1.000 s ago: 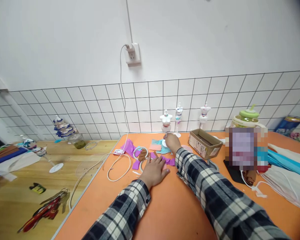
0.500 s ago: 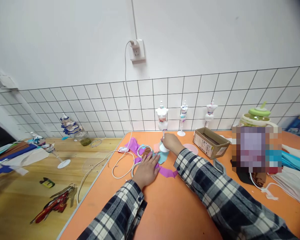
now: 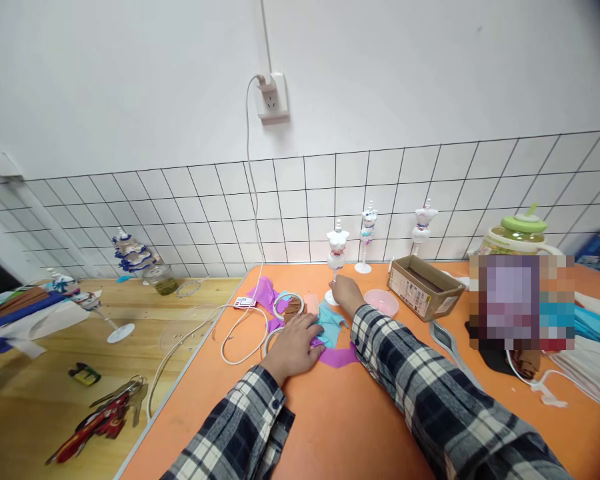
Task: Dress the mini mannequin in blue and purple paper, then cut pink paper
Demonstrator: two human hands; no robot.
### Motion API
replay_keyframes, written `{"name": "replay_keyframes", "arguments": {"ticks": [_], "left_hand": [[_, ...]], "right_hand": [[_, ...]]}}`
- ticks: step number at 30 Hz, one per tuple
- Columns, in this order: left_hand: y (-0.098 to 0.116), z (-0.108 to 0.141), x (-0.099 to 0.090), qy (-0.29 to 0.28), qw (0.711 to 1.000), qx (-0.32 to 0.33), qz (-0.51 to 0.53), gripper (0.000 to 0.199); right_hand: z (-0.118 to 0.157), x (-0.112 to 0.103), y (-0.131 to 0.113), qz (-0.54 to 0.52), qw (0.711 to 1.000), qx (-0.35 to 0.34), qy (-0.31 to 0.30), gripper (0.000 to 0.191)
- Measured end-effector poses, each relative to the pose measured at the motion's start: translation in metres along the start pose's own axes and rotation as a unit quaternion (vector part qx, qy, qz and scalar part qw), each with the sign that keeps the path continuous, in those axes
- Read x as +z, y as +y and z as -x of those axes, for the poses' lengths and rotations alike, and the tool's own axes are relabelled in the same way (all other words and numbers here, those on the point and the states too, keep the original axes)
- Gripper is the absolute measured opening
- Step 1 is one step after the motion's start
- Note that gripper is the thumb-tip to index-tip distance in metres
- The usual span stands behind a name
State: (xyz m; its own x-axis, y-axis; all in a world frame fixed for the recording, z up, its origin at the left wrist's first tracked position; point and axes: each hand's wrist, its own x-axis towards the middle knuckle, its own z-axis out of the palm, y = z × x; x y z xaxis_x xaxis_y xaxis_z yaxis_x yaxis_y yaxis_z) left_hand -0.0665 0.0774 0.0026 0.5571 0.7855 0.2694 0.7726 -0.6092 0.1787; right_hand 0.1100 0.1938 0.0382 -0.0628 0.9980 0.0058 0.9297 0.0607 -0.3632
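Observation:
My right hand (image 3: 347, 293) is closed around the stem of a small white mannequin (image 3: 337, 248) on a round base, which stands upright near the back of the orange table. A few coloured bands cross its torso. My left hand (image 3: 296, 345) lies flat with fingers stretched over purple cloth (image 3: 339, 357). Just beyond its fingers are teal cloth (image 3: 333, 323), a peach cloth piece (image 3: 311, 304) and brown cloth (image 3: 293, 309) inside a pale ring. More purple cloth (image 3: 263, 295) lies farther left.
Two more mannequins (image 3: 369, 227) (image 3: 422, 225) stand at the tiled wall. A pink dish (image 3: 381, 303) and cardboard box (image 3: 425, 288) sit right of my hand. A white cable (image 3: 253, 200) loops down to the table. Keys (image 3: 140, 390) and red-handled pliers (image 3: 93, 427) lie on the wooden table.
My right hand has shifted slightly right with the mannequin, which now appears lower and farther right. My left hand remains on the cloth. The view has shifted a little.

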Motion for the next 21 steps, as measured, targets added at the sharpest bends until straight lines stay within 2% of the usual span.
{"name": "replay_keyframes", "arguments": {"ticks": [5, 9, 12, 15, 17, 19, 21], "left_hand": [[-0.006, 0.0, 0.003, -0.014, 1.0, 0.002, 0.008, 0.031], [-0.006, -0.002, 0.002, -0.023, 0.999, 0.02, 0.011, 0.034], [-0.001, -0.003, -0.001, -0.03, 0.999, 0.037, 0.011, 0.032], [0.008, 0.003, -0.007, -0.028, 0.999, 0.045, -0.001, 0.035], [0.014, 0.013, -0.014, -0.025, 0.998, 0.052, -0.012, 0.042], [0.016, 0.024, -0.024, -0.035, 0.997, 0.068, -0.011, 0.042], [0.013, 0.034, -0.035, -0.052, 0.995, 0.082, -0.001, 0.046]], "right_hand": [[0.003, -0.005, 0.007, 0.007, 1.0, -0.002, -0.005, 0.034], [0.019, -0.021, 0.009, 0.021, 1.0, -0.019, 0.0, 0.033], [0.055, -0.031, 0.006, 0.03, 0.998, -0.063, 0.012, 0.028], [0.111, -0.025, 0.011, 0.022, 0.986, -0.164, -0.01, 0.029], [0.147, -0.012, 0.025, 0.014, 0.967, -0.251, -0.043, 0.034], [0.173, 0.003, 0.045, 0.026, 0.941, -0.335, -0.036, 0.035], [0.185, 0.015, 0.065, 0.024, 0.938, -0.346, -0.016, 0.034]]}}
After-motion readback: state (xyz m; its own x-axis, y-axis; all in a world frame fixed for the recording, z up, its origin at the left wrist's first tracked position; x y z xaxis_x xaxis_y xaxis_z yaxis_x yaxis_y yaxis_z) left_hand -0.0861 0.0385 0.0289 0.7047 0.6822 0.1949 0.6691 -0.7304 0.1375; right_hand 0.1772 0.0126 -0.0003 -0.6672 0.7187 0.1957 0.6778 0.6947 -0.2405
